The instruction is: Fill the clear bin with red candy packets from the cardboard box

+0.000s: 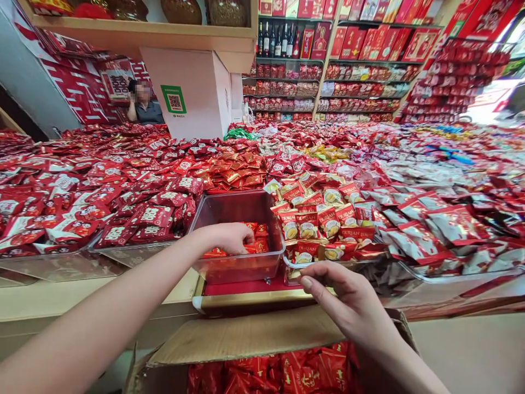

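Note:
My left hand (232, 238) reaches over the front wall into a clear plastic bin (241, 267). Its fingertips are hidden among small red packets (261, 239) on the bin's bottom, so its grip cannot be made out. Just right of the bin, my right hand (334, 290) hovers at the front rim of a bin heaped with red-and-gold durian packets (328, 219). Its thumb and index finger are nearly together, and whether anything small is between them is unclear. Below both hands is an open cardboard box (246, 334) with larger red packets (303, 375) inside.
Bins of dark red packets (141, 219) stand at the left, with white-and-red packets (459, 219) at the right. A white pillar with a green QR sign (173, 99) rises behind. A person (146, 108) sits at the back left. Stocked shelves (324, 82) line the rear wall.

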A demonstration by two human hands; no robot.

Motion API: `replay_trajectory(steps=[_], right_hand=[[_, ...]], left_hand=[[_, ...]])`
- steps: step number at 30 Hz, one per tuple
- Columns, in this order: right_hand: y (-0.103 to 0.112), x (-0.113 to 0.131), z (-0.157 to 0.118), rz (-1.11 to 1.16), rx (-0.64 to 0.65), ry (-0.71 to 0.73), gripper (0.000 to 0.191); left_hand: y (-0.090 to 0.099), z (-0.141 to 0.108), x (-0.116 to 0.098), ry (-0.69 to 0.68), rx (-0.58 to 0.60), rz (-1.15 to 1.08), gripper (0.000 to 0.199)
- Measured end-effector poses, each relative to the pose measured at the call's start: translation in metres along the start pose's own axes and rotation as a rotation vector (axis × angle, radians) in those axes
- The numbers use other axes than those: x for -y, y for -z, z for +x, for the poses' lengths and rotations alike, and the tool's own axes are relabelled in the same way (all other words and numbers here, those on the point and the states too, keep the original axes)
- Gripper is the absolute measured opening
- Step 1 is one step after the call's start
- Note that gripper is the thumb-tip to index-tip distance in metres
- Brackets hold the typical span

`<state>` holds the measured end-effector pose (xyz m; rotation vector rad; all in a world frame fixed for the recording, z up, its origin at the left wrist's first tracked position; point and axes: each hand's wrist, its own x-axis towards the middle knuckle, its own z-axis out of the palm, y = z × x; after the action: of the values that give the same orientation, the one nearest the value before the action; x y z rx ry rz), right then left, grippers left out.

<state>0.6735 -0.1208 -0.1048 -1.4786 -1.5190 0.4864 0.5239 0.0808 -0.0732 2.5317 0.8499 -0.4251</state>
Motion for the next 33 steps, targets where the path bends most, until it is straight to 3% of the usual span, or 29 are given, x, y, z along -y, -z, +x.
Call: replay_trajectory(steps=[7,12,18,26,33], right_hand=[[0.000,-0.002,0.001,0.020,0.036,-0.005,0.014],[-0.001,-0.002,0.002,0.013,0.092,-0.009,0.014],[-0.002,-0.001,0.001,-0.007,0.140,0.007,0.012],[-0.004,-0.002,0.004,-0.022,0.141,-0.003,0.012],[-0.002,-0.004,0.001,-0.076,0.172,0.001,0.012]], left_hand=[[-0.005,0.009,0.001,0.001,0.244,-0.040,0.021],[-0.005,0.012,0.001,0.017,0.244,-0.108,0.026],[-0.009,0.012,-0.002,0.014,0.334,-0.256,0.023],[-0.015,0.025,-0.004,0.018,0.298,-0.411,0.018],[-0.020,0.018,-0.009,0.125,0.357,-0.542,0.031]])
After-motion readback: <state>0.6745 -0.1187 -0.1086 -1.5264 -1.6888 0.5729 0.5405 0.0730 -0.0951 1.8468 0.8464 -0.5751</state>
